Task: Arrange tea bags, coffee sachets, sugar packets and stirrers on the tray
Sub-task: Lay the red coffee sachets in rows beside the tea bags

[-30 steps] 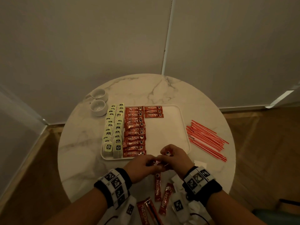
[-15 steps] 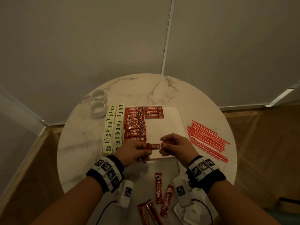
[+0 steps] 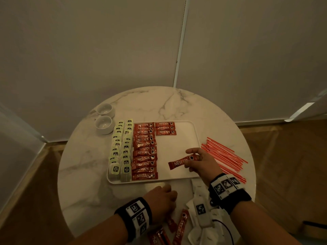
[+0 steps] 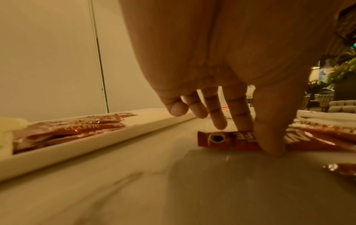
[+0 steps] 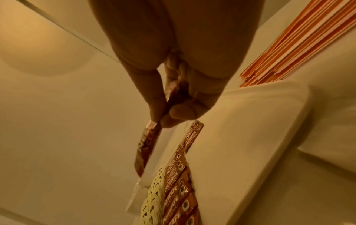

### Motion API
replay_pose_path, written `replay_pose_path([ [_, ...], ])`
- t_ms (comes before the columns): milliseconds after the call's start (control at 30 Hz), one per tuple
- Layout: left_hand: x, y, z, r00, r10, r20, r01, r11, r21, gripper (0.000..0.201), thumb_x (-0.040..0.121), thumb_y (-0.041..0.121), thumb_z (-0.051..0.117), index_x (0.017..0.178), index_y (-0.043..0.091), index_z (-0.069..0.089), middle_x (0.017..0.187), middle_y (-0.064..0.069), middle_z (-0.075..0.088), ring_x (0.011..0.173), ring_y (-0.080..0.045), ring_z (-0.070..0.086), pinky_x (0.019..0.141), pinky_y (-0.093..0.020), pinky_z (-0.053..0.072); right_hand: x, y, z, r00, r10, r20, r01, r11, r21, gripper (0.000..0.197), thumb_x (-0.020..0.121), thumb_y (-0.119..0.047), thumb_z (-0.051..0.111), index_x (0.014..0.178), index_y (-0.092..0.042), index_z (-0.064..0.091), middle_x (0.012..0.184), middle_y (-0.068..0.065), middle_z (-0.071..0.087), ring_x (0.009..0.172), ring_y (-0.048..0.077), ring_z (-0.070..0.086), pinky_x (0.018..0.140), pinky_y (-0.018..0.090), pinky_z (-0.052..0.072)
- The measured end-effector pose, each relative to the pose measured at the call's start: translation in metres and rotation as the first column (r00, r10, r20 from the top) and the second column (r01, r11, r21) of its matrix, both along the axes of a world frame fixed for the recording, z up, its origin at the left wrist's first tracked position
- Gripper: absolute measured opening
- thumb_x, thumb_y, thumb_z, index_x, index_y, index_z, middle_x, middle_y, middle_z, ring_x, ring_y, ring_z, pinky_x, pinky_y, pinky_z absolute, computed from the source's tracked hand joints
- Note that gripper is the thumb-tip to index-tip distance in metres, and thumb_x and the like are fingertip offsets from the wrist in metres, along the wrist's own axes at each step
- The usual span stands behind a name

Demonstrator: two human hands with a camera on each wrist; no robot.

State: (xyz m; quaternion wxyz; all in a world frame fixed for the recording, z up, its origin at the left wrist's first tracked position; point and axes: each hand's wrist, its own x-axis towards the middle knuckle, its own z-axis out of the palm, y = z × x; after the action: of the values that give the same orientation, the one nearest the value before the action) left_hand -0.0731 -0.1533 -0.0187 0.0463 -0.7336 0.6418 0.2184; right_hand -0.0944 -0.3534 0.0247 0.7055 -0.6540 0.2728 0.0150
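A white tray holds two columns of green tea bags at its left, a column of red coffee sachets beside them, and three more sachets at the back. My right hand pinches one end of a red sachet above the tray's bare right half; the right wrist view shows the sachet hanging from thumb and fingers. My left hand is down on the table in front of the tray, thumb and forefinger pinching a loose sachet.
Red stirrers lie on the marble table right of the tray. White packets and loose sachets lie at the front edge. Two white cups stand at the back left. A wall is close behind.
Both hands held one sachet over the tray's front edge. The left hand has let go and dropped back to a sachet on the table; the right has carried its sachet farther right.
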Motion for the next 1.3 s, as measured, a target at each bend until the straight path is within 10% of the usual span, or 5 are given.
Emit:
replay_pose_path([
  [200,0.009,0.002,0.004,0.967,0.220,-0.127,-0.194,0.963,0.187,0.026,0.088,0.025,0.056,0.113,0.021,0.050,0.109,-0.007,0.051,0.101,-0.026,0.046,0.086,-0.042,0.045,0.024,-0.002,-0.007,0.997,-0.034,-0.064,0.028,0.995,-0.094,0.017,0.082,0.005,0.066,0.094,-0.007,0.064,0.085,0.012,0.071,0.068,0.019,0.066,0.059,0.028,0.053],
  [367,0.038,0.004,0.042,0.648,0.575,-0.500,-0.597,0.791,0.135,0.040,0.089,0.043,0.060,0.125,0.030,0.049,0.094,0.010,0.061,0.075,0.000,0.057,0.072,-0.019,0.050,0.061,-0.005,-0.031,0.970,-0.072,-0.230,0.040,0.989,-0.141,0.015,0.084,0.008,0.061,0.092,-0.005,0.059,0.087,0.018,0.067,0.066,0.022,0.067,0.061,0.030,0.059],
  [533,0.077,0.005,0.071,0.559,0.655,-0.508,-0.765,0.643,-0.013,0.017,0.088,0.018,0.062,0.104,0.019,0.068,0.100,0.004,0.060,0.089,-0.008,0.054,0.082,-0.021,0.047,0.095,0.002,-0.046,0.947,-0.080,-0.310,0.028,0.985,-0.170,0.027,0.082,0.004,0.063,0.106,-0.007,0.056,0.087,0.020,0.068,0.072,0.030,0.066,0.077,0.046,0.058],
  [867,0.117,0.006,0.066,0.330,0.690,-0.644,-0.916,0.399,-0.043,0.031,0.089,0.006,0.053,0.078,0.031,0.066,0.076,0.011,0.064,0.066,0.001,0.055,0.065,-0.017,0.042,0.073,0.011,-0.052,0.830,0.294,-0.474,-0.555,0.357,-0.751,0.043,0.092,-0.017,0.042,0.133,-0.027,0.048,0.139,-0.002,0.035,0.123,0.022,0.033,0.101,0.036,0.041],
  [1300,0.131,0.002,0.067,0.149,0.624,-0.767,-0.978,0.205,-0.024,0.014,0.090,0.007,0.054,0.088,0.016,0.065,0.074,-0.001,0.060,0.056,-0.010,0.054,0.055,-0.024,0.048,0.111,0.015,-0.049,0.783,0.340,-0.521,-0.616,0.310,-0.724,0.049,0.090,-0.020,0.042,0.139,-0.027,0.038,0.146,-0.002,0.029,0.125,0.026,0.030,0.099,0.045,0.043],
])
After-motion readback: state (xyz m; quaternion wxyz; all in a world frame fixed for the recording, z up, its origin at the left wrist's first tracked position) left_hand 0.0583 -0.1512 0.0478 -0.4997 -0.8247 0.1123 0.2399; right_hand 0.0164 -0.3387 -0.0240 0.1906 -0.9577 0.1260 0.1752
